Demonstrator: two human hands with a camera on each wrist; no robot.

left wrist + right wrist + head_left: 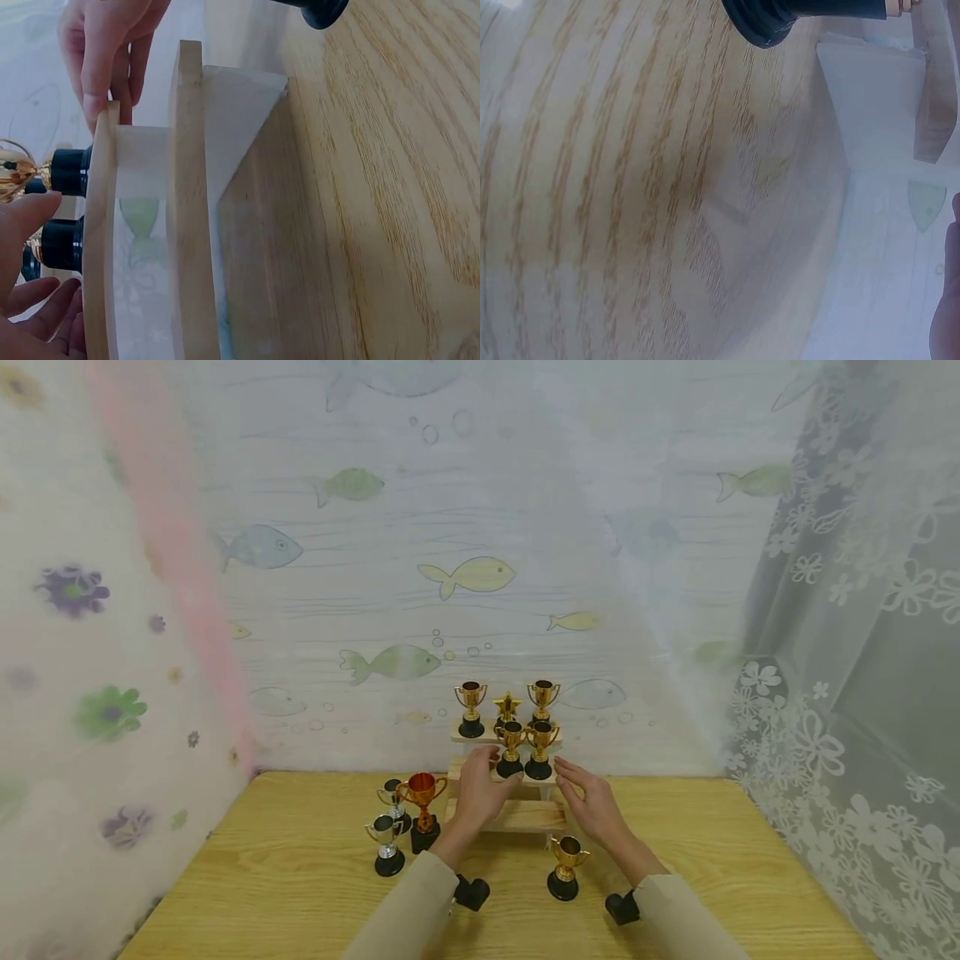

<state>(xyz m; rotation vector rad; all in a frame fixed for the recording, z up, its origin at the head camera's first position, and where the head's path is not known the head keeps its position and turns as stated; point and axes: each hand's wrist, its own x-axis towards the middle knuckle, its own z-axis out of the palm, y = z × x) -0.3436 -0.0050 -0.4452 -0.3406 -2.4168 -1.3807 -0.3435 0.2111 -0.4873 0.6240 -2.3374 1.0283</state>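
Two small gold trophy cups, a left one point(512, 734) and a right one point(540, 737), stand upright side by side on the middle step of a wooden tiered stand point(525, 816). My left hand point(480, 789) is at the left cup, thumb in front and fingers to its left; the left wrist view has gaps between these fingers and the black base point(61, 244). On the other side, my right hand point(596, 806) has its fingers extended, their tips by the step's right end point(110, 112). Only a sliver of that hand shows in the right wrist view.
Two gold cups point(471, 696) and a gold star trophy point(507, 703) occupy the top step. Left of the stand are two silver cups point(385, 831) and a bronze-red cup point(423, 789). Another gold cup point(567, 853) is on the wooden table point(300, 860), between my forearms.
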